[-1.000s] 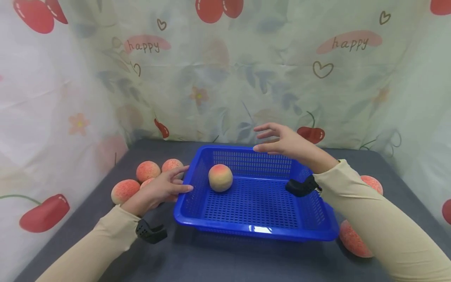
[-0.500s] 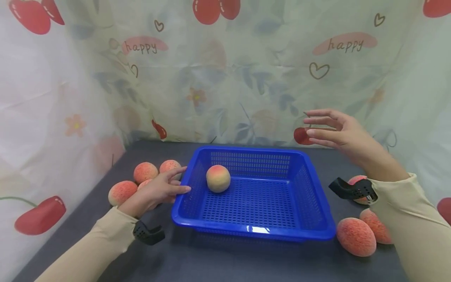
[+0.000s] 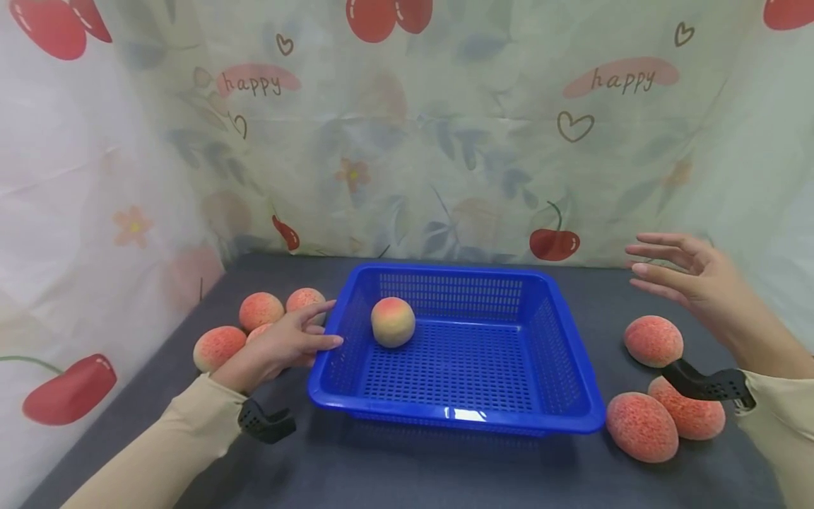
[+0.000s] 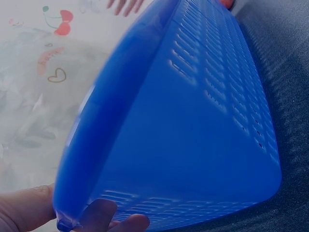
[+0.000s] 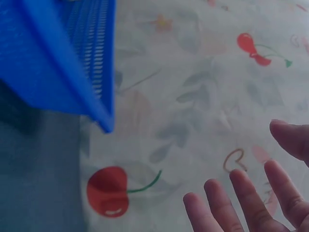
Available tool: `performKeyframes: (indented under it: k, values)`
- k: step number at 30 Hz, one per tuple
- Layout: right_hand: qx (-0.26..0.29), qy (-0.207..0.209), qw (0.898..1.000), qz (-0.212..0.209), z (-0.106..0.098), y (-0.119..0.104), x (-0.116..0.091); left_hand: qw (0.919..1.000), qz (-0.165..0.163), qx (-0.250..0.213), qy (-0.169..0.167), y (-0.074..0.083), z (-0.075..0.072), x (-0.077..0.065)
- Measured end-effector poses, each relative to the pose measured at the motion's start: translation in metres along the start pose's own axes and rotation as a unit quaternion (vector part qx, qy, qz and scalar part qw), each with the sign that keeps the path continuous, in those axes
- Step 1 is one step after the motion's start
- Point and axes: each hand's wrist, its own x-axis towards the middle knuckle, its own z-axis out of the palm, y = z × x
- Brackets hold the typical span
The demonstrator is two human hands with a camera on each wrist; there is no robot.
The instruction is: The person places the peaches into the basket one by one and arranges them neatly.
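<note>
A blue plastic basket [image 3: 458, 418] with slotted walls stands in the middle of the table, and a yellow-pink peach [image 3: 393, 322] lies inside near its left wall. My left hand [image 3: 289, 344] grips the basket's left rim; the left wrist view shows the thumb [image 4: 29, 205] on one side of the rim and fingers [image 4: 133, 223] on the other. To the right of the basket, my right hand [image 3: 693, 276] is in the air with fingers spread and nothing in it. Below it lies a red-pink peach [image 3: 653, 341], with two more peaches [image 3: 642, 427] nearer the front.
Several peaches [image 3: 261, 312] are grouped left of the basket, partly hidden behind the left hand. The dark grey tabletop [image 3: 407, 474] runs up to a printed curtain [image 3: 413, 141] at the back and both sides. Each wrist wears a black strap [image 3: 263, 422].
My right hand has moved right, from above the basket to over the right-hand peaches, uncovering them. The left hand has kept its grip on the rim, and the peach inside stays put.
</note>
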Motion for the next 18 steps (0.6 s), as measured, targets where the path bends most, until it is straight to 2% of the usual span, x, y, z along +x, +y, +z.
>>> performKeyframes:
  k: [5, 9, 12, 15, 18]
  values:
    - [-0.080, 0.024, 0.996, 0.024, -0.013, 0.016, -0.020, 1.0000, 0.003, -0.007, -0.005, 0.000, -0.001, -0.001]
    - [-0.153, 0.026, 0.987, 0.045, -0.024, 0.031, -0.037, 0.9999, 0.003, -0.014, -0.005, 0.001, 0.000, -0.002]
    - [-0.180, 0.017, 0.982, 0.046, -0.035, 0.045, -0.050, 0.9999, -0.001, -0.012, -0.003, 0.002, 0.001, -0.002]
    - [-0.178, 0.012, 0.982, 0.056, -0.046, 0.057, -0.062, 0.9999, -0.005, -0.009, -0.002, 0.002, 0.002, -0.002]
    - [-0.230, 0.013, 0.968, 0.096, -0.055, 0.068, -0.073, 1.0000, -0.004, -0.009, 0.001, 0.003, 0.002, -0.003]
